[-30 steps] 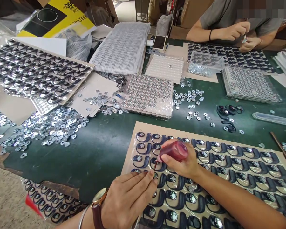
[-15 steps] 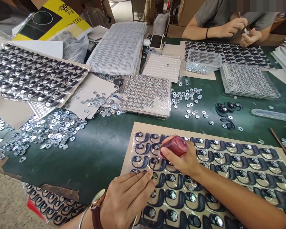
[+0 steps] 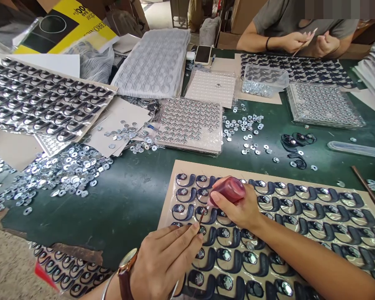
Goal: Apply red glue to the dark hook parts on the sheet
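Note:
My right hand [image 3: 237, 208] is wrapped round a small dark red squeeze bottle [image 3: 229, 190], its thin nozzle pointing down-left at a black ear-hook part near the sheet's left edge. My left hand [image 3: 165, 260], with a wristwatch, lies on the sheet of black ear-hook parts [image 3: 300, 221], fingers pressed together just below the nozzle tip; whether they pinch anything I cannot make out. The parts lie in rows on a cardboard sheet [image 3: 187, 166], each with a shiny metal disc.
Loose metal washers [image 3: 65, 171] are heaped at the left, with more washers [image 3: 243, 125] scattered mid-table. Trays of discs [image 3: 190, 123], further sheets of parts [image 3: 43, 100] and a clear tub [image 3: 264, 79] stand behind. A co-worker's hands [image 3: 306, 41] work at the far right.
My hands have stayed almost where they were, the nozzle shifting slightly along the left column. The co-worker's hands have moved apart, now holding a thin strip.

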Available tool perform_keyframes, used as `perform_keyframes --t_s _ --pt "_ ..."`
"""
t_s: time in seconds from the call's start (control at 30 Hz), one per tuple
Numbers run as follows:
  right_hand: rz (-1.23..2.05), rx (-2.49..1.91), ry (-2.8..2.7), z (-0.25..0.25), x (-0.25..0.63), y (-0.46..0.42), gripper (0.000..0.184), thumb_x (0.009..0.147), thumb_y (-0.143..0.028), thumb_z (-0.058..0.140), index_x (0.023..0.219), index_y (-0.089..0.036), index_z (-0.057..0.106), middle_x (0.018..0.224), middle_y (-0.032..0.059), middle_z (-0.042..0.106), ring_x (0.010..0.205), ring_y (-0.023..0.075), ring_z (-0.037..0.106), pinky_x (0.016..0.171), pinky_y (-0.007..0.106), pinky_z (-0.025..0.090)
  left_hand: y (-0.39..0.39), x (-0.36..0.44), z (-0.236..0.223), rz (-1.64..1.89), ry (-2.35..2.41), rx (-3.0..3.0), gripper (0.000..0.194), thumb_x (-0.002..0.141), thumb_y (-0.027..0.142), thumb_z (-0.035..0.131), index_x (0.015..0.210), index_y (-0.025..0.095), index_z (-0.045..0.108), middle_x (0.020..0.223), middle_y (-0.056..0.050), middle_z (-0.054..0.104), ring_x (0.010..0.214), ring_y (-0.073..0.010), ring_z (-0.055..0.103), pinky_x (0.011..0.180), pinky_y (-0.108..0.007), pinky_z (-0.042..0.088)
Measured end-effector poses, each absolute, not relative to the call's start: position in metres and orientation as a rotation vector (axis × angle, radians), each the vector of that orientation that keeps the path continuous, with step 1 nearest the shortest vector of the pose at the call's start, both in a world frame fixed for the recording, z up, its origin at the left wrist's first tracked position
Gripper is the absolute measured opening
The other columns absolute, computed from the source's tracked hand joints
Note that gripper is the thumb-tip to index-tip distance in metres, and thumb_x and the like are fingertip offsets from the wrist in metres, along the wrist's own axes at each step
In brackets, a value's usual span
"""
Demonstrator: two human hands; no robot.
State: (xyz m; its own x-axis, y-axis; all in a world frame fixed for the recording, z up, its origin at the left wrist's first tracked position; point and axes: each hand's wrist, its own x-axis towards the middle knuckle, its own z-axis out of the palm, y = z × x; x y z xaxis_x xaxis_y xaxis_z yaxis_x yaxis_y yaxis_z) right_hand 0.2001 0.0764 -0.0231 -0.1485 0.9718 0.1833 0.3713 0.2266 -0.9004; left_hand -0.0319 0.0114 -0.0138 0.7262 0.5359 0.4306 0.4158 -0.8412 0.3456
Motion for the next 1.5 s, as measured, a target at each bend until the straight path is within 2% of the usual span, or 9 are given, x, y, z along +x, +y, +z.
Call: perform_keyframes --t_s 0.17,0.37,0.63,0.93,1.13,1.27,1.5 --pt "0.863 -1.290 -1.711 -0.020 0.200 0.076 0.019 0.082 -0.036 0.063 0.079 -0.017 0.064 0.062 0.0016 0.067 0.054 0.0154 0.062 0.056 0.027 0.051 0.011 -0.033 -0.014 0.759 0.765 2.711 0.044 0.083 0.004 0.041 0.124 0.004 0.056 0.127 -0.015 0.059 0.118 -0.0248 0.057 0.090 -0.037 0.056" --pt "0.938 -1.294 -1.735 -0.016 0.201 0.076 0.020 0.085 -0.036 0.059 0.078 -0.018 0.064 0.052 0.0010 0.065 0.048 0.0162 0.061 0.052 0.028 0.050 0.017 -0.032 -0.008 0.770 0.720 2.701 0.043 0.080 0.004 0.040 0.119 0.002 0.058 0.119 -0.018 0.063 0.112 -0.0257 0.061 0.088 -0.037 0.057" --pt "0.984 -1.269 -1.671 -0.021 0.203 0.073 0.018 0.084 -0.035 0.061 0.079 -0.018 0.063 0.055 0.0014 0.066 0.050 0.0164 0.062 0.054 0.028 0.051 0.021 -0.030 -0.006 0.821 0.755 2.591 0.048 0.071 0.000 0.044 0.116 0.002 0.060 0.118 -0.017 0.064 0.110 -0.0236 0.063 0.085 -0.035 0.059" --pt "0.917 -1.258 -1.688 -0.019 0.201 0.074 0.021 0.084 -0.038 0.061 0.076 -0.018 0.065 0.055 0.0008 0.066 0.049 0.0154 0.062 0.053 0.026 0.052 0.029 -0.027 -0.002 0.950 0.874 2.374 0.041 0.078 0.000 0.048 0.114 0.012 0.061 0.104 -0.010 0.072 0.093 -0.0180 0.070 0.079 -0.027 0.060" --pt "0.925 -1.270 -1.697 -0.020 0.201 0.073 0.021 0.084 -0.038 0.062 0.078 -0.019 0.065 0.053 0.0003 0.064 0.048 0.0154 0.061 0.052 0.026 0.052 0.031 -0.027 -0.003 0.969 0.863 2.319 0.038 0.077 -0.002 0.052 0.112 0.009 0.062 0.102 -0.011 0.072 0.094 -0.0180 0.070 0.081 -0.027 0.059" --pt "0.939 -1.256 -1.699 -0.022 0.200 0.072 0.019 0.083 -0.038 0.064 0.080 -0.019 0.065 0.053 -0.0001 0.064 0.047 0.0152 0.061 0.049 0.025 0.051 0.032 -0.029 -0.004 0.969 0.885 2.206 0.036 0.079 -0.001 0.055 0.112 0.012 0.062 0.102 -0.009 0.072 0.094 -0.0182 0.070 0.079 -0.026 0.060" --pt "0.834 -1.051 -1.753 -0.023 0.198 0.070 0.016 0.078 -0.034 0.069 0.079 -0.019 0.064 0.066 0.0016 0.069 0.053 0.0142 0.064 0.052 0.025 0.052 0.035 -0.029 -0.006 0.977 1.038 2.006 0.023 0.086 0.007 0.056 0.105 0.016 0.065 0.100 -0.006 0.072 0.089 -0.0176 0.071 0.077 -0.027 0.060"
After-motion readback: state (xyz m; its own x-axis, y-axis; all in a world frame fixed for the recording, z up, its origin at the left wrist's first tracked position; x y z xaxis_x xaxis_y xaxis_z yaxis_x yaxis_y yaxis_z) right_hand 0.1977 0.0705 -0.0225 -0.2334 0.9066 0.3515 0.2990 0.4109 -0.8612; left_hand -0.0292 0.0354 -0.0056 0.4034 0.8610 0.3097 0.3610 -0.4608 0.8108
